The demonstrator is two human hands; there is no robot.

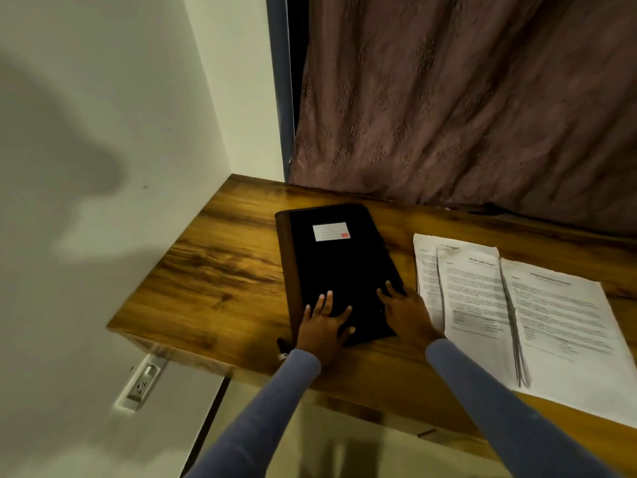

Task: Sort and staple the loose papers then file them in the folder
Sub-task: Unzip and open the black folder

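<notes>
Both hands, left (324,322) & right (405,310), lie flat, fingers spread, on the closed folder (339,267). Papers (517,305) look unfiled beside it. Next prob: open folder.

Wooden desk (220,270) in a corner, white wall (103,132) (shadowed), patterned brown curtain (465,98), seemingly a wall socket (141,382) below.

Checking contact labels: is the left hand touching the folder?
Touching. Head view shows the left hand lying flat, fingers spread, on the closed black folder near its front edge.

Folder (339,267) left of papers (517,312), seemingly apart
</notes>
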